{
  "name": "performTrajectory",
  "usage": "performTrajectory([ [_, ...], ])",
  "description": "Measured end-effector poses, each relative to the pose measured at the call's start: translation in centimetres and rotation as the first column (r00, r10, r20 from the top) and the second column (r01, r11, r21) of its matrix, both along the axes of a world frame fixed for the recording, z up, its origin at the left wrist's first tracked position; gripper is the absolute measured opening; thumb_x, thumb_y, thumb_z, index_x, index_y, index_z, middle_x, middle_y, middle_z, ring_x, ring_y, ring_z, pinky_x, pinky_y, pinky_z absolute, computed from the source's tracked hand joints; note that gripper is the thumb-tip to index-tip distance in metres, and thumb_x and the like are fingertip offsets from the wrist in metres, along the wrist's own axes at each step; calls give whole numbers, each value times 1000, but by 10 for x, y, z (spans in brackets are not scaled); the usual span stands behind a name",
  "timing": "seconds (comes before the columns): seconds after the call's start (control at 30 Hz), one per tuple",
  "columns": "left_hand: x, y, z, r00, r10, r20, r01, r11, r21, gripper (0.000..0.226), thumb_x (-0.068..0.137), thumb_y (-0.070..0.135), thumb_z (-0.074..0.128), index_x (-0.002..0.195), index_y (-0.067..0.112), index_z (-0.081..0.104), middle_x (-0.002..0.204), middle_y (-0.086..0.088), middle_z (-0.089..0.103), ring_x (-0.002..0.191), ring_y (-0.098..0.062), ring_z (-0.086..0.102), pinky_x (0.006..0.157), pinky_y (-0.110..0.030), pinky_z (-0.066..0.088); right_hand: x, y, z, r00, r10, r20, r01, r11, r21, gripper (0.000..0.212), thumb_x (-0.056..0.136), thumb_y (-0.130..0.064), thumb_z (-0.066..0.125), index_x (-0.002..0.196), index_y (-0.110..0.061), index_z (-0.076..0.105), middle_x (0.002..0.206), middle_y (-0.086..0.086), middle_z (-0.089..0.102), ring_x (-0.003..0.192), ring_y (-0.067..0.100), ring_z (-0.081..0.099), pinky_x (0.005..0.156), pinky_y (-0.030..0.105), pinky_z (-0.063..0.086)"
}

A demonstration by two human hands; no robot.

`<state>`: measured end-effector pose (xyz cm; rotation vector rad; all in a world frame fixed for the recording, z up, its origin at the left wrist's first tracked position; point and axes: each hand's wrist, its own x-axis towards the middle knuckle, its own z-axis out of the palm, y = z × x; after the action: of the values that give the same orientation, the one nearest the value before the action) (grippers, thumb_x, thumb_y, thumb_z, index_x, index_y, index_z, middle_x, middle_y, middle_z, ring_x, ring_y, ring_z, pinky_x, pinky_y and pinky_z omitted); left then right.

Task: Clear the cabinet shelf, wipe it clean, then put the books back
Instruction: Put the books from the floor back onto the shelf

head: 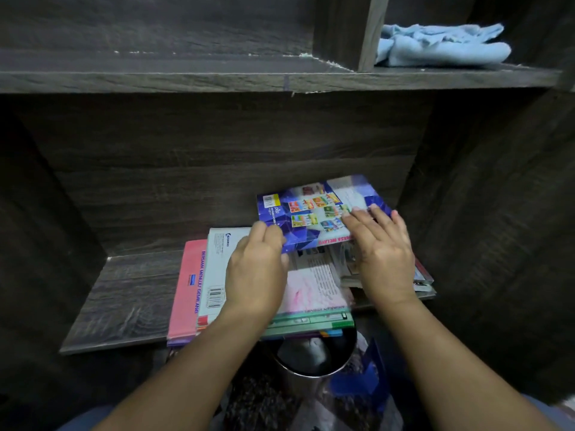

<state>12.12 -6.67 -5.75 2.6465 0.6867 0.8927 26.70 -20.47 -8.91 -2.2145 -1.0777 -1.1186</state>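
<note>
Gripping hand: the left hand curls its fingers and thumb round the near left corner of the blue book.
Flat hand: the right hand lies on the blue book's right side, fingers straight and slightly apart.
Blue book: tilted over the stack of books, which lies flat on the lower shelf, right of its middle.
Stack: the pink book is at the left with the pale book partly over it; the front edges hang past the shelf lip.
Cloth: a light blue cloth sits crumpled in the right compartment of the upper shelf, beyond the divider.
Below: a round metal bin sits under the stack, with a blue bag beside it.
Writing: the pink book reads "BERSAMA MENUJU GEMILANG"; the pale book has "NUSAMAS" and a barcode; the blue book shows "MELAYU".
Hard to make out: the hands cover the stack's middle, the smaller print is blurred, and the bin's contents are dark.
</note>
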Motion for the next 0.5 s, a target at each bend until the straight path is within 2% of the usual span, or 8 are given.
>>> performTrajectory([
  [0.07,6,3,-8,996,-88,-30,88,996,6,17,78,3,67,94,9,64,98,-10,58,77,-36,62,65,-42,50,5,-6,-6,994,-58,-91,54,998,-42,34,82,-2,58,112,-12,70,115,9,69,115,35,60,108,47,28],
  [0.17,16,3,-26,976,-194,-103,191,981,-43,23,88,11,62,110,13,65,111,-6,58,91,-32,63,78,-40,50,10,-14,-12,951,-170,-259,119,972,-201,41,76,9,66,110,-12,71,112,10,70,119,36,57,110,51,28],
  [0.23,22,2,-37,960,-268,-79,260,961,-95,28,87,12,66,114,13,68,111,-4,62,94,-28,65,83,-38,52,7,-20,-9,882,-274,-384,145,932,-333,42,84,4,56,119,-15,66,118,7,66,125,30,51,114,45,23],
  [0.3,26,3,-44,949,-307,-72,300,949,-98,28,86,14,70,114,13,70,112,-1,64,97,-21,65,88,-33,53,6,-23,-6,817,-362,-448,177,898,-403,41,89,-2,50,127,-15,58,123,6,61,121,25,49,110,37,28],
  [0.4,33,0,-47,934,-358,10,357,931,-79,25,83,10,72,108,12,72,109,1,66,93,-16,67,85,-31,55,1,-21,-9,794,-334,-508,104,898,-428,49,90,-9,52,137,-20,48,132,4,54,120,25,50,98,35,42],
  [0.5,38,-10,-43,922,-377,81,379,925,-6,25,84,6,69,109,13,71,113,2,65,92,-14,66,80,-30,57,-6,-14,-14,773,-270,-574,21,915,-402,57,95,-14,48,147,-32,32,138,2,49,117,29,53,88,38,47],
])
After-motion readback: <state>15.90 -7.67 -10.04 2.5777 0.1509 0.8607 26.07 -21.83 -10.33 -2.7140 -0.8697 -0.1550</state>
